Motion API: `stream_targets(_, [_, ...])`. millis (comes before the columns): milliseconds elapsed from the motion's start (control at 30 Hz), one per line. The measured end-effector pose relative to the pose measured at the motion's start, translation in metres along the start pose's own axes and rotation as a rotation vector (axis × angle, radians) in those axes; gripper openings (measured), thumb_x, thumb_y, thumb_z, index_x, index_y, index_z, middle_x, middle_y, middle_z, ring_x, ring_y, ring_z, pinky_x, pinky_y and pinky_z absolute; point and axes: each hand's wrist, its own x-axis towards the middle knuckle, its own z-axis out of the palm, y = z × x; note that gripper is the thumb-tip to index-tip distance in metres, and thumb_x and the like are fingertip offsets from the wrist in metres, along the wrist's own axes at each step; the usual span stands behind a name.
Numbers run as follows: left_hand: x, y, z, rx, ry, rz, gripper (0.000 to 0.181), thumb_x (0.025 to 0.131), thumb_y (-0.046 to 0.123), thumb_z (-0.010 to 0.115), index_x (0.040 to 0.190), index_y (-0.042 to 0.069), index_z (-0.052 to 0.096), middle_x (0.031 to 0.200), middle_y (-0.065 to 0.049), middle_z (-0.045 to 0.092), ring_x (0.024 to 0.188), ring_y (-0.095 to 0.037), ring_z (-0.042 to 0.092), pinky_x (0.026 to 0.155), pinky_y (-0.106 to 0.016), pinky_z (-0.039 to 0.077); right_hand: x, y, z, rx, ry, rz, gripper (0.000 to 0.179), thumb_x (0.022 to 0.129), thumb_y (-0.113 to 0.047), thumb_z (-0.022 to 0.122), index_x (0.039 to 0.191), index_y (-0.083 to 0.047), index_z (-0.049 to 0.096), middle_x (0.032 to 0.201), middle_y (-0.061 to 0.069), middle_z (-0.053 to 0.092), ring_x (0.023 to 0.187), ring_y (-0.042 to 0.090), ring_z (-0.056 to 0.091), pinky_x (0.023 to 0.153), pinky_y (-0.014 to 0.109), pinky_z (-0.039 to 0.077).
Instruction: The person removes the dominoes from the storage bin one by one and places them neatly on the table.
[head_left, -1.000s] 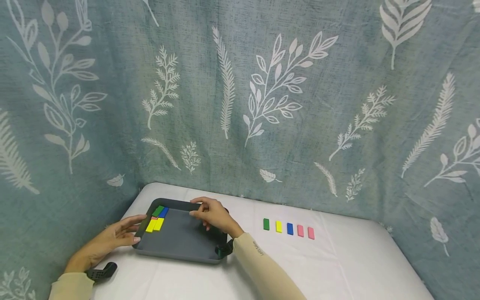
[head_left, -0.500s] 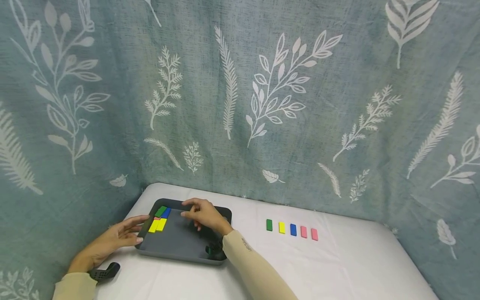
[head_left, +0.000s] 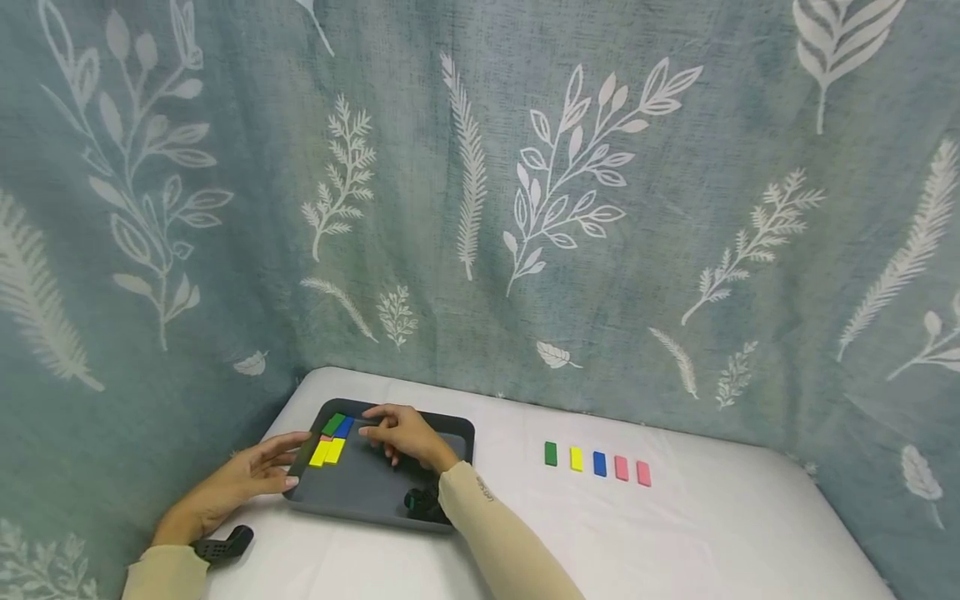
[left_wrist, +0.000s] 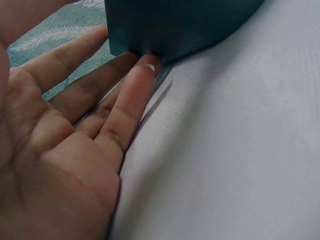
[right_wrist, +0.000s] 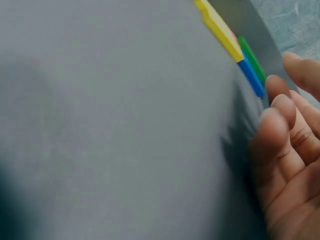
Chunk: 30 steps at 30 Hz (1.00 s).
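Note:
A dark grey tray (head_left: pixel 367 487) lies on the white table. My left hand (head_left: pixel 243 483) is at its left side, fingers extended; the left wrist view has the fingertips against the outer wall of the tray (left_wrist: pixel 172 25). Grouped in the tray's left part are a green block (head_left: pixel 334 424), a blue block (head_left: pixel 344 428), two yellow blocks (head_left: pixel 327 452) and a mostly covered pink block (head_left: pixel 326 437). Over the tray, to the right of this group, hovers my right hand (head_left: pixel 408 437), its fingers loosely bent. Nothing shows between its fingertips in the right wrist view.
On the table right of the tray, a row holds a green block (head_left: pixel 551 453), a yellow block (head_left: pixel 576 459), a blue block (head_left: pixel 599 464) and two pink blocks (head_left: pixel 632 471). A leaf-patterned curtain (head_left: pixel 495 208) hangs behind the table (head_left: pixel 697 517).
My right hand has moved left over the tray, closer to the grouped blocks. My left hand stays at the tray's side. The head view has turned slightly left.

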Motion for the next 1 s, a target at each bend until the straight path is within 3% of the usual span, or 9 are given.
stream_targets(233, [0.002, -0.003, -0.001, -0.007, 0.010, -0.017, 0.067, 0.088, 0.018, 0.068, 0.147, 0.022, 0.035, 0.147, -0.012, 0.036, 0.134, -0.035, 0.028, 0.099, -0.054, 0.034, 0.011, 0.002, 0.012, 0.056, 0.009, 0.009, 0.042, 0.089, -0.027, 0.068, 0.127, -0.011, 0.060, 0.078, 0.014, 0.063, 0.044, 0.013, 0.045, 0.039, 0.025, 0.046])
stream_targets(600, [0.000, -0.001, 0.001, -0.026, 0.004, 0.000, 0.066, 0.089, 0.016, 0.066, 0.147, 0.020, 0.034, 0.147, -0.014, 0.035, 0.133, -0.036, 0.029, 0.100, -0.054, 0.033, 0.016, 0.000, 0.024, -0.067, 0.084, 0.018, 0.043, 0.082, -0.021, 0.076, 0.122, -0.012, 0.064, 0.065, 0.007, 0.059, 0.041, 0.014, 0.045, 0.035, 0.025, 0.041])
stream_targets(900, [-0.001, 0.001, 0.001, -0.020, 0.017, -0.029, 0.067, 0.088, 0.018, 0.068, 0.147, 0.021, 0.035, 0.147, -0.012, 0.036, 0.132, -0.034, 0.030, 0.099, -0.053, 0.034, 0.017, -0.001, 0.027, -0.088, 0.114, 0.050, 0.037, 0.077, -0.020, 0.081, 0.112, -0.016, 0.069, 0.062, 0.007, 0.060, 0.039, 0.014, 0.045, 0.034, 0.026, 0.041])
stream_targets(1000, [0.000, -0.001, 0.000, -0.021, 0.021, -0.037, 0.068, 0.088, 0.019, 0.068, 0.147, 0.021, 0.034, 0.147, -0.013, 0.035, 0.133, -0.035, 0.029, 0.100, -0.054, 0.034, 0.017, 0.001, 0.027, -0.095, 0.110, 0.044, 0.040, 0.077, -0.021, 0.081, 0.114, -0.018, 0.068, 0.063, 0.006, 0.061, 0.039, 0.014, 0.046, 0.035, 0.027, 0.042])
